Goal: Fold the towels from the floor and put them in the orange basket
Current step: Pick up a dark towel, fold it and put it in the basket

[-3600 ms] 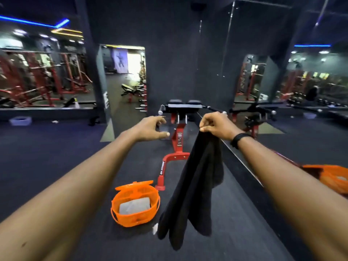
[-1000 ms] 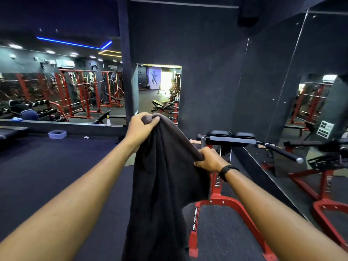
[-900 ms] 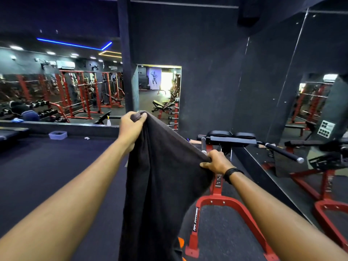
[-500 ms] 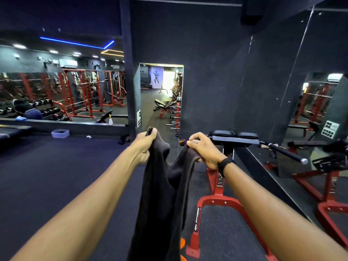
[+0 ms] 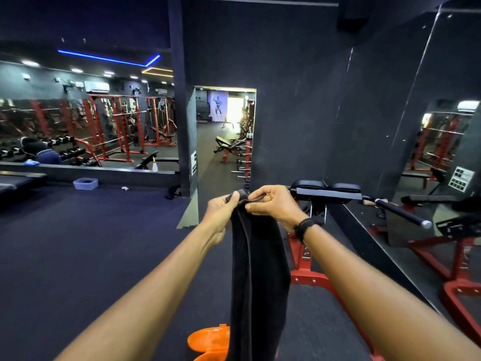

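— What does the towel look like from where you stand?

— The black towel [image 5: 256, 269] hangs doubled over in a long, narrow strip, straight down from my hands, with a seam-like fold line running down it nearer my left hand [image 5: 221, 208].

— How are you holding it?

— Both hands meet at its top edge. My left hand grips the corner in curled fingers; my right hand [image 5: 273, 204] pinches the edge just beside it, thumb against forefinger.

— And the basket?

— The orange basket [image 5: 208, 342] sits on the floor [image 5: 78, 256] well below my hands. The towel covers its right part and the picture's bottom edge cuts it off, so I cannot see what is inside. The towel's lower end is cut off too.
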